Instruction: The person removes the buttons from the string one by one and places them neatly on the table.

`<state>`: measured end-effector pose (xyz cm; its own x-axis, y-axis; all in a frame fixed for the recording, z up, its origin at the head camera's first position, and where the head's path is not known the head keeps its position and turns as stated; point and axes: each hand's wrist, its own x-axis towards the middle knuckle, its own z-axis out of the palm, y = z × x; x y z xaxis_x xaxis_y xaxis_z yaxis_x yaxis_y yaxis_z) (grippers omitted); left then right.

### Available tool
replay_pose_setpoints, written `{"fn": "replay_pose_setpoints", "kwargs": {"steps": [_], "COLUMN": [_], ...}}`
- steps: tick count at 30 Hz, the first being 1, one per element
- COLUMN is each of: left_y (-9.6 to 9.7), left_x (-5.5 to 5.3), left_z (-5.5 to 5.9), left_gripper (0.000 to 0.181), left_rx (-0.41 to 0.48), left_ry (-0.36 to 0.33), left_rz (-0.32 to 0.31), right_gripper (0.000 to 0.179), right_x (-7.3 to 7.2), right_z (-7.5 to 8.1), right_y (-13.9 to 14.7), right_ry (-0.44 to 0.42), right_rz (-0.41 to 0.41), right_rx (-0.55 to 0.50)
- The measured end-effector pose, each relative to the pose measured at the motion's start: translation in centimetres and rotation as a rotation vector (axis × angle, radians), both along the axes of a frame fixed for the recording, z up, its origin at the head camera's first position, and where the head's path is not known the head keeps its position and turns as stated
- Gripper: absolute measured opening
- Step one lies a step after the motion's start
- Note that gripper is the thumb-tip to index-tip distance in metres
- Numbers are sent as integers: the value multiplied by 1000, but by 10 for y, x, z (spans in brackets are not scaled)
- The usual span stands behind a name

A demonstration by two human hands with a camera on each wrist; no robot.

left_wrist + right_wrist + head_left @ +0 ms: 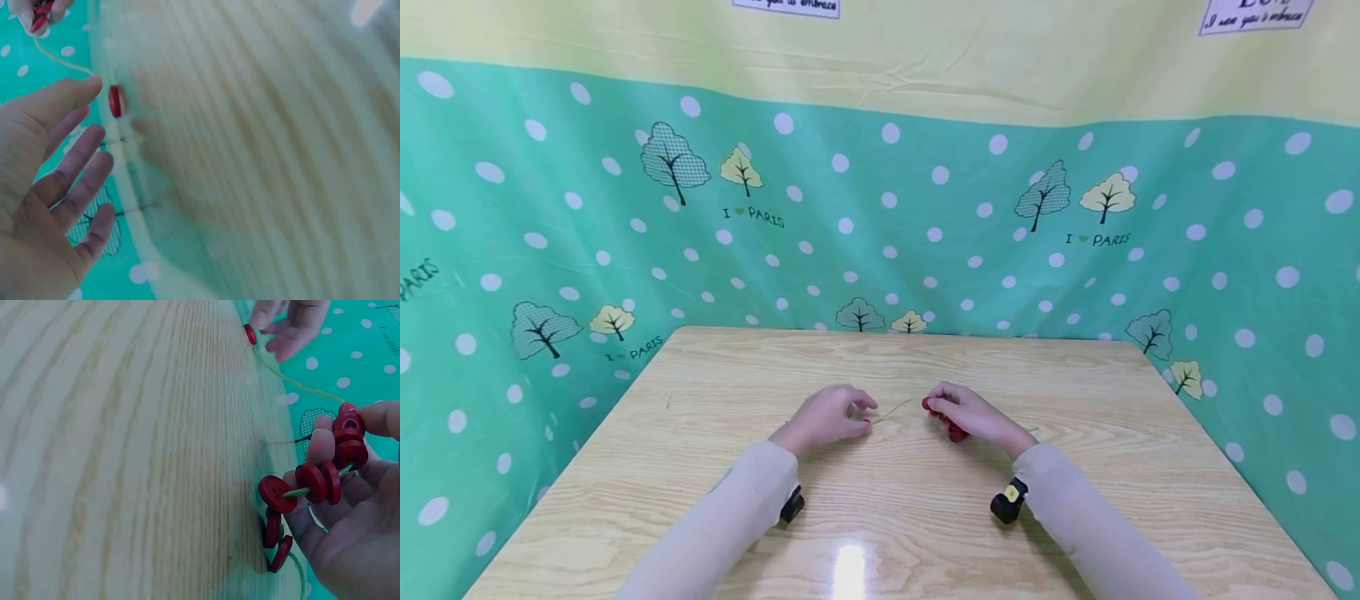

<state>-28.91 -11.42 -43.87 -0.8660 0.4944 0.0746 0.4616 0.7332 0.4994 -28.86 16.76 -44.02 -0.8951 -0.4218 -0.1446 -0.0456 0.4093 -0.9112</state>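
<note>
Several red buttons point(309, 482) are threaded on a thin yellow-green string point(303, 386). My right hand point(973, 414) pinches the upper buttons of this row between thumb and fingers, while the lower ones hang beside the palm. From there the string runs across to my left hand point(829, 417). A single red button point(115, 101) stands at that end, just beyond the left hand's fingertips. The left fingers are spread and loosely bent, with no grip on the button to be seen. In the head view, most of the row is covered by the right hand.
Under both hands lies a light wooden table point(887, 500) with a glossy top. A green and yellow curtain point(880, 208) with dots and printed trees hangs behind its back edge and along the sides. Black wrist cameras point(1006, 505) sit below the cuffs.
</note>
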Motion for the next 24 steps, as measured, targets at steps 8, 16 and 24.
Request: {"fn": "replay_pose_setpoints", "kwargs": {"steps": [8,16,24], "left_y": [23,46,60], "left_x": [0,-4,-5], "left_z": [11,16,13], "left_gripper": [28,33,29], "left_rx": [72,83,70], "left_ry": [89,151,203], "left_rz": [-56,-96,-128], "right_gripper": [30,32,34], "right_x": [2,-1,2], "right_z": [2,0,1], "right_y": [0,1,2], "right_ry": [3,24,29], "right_rz": [10,30,45], "right_rx": [23,39,25]}}
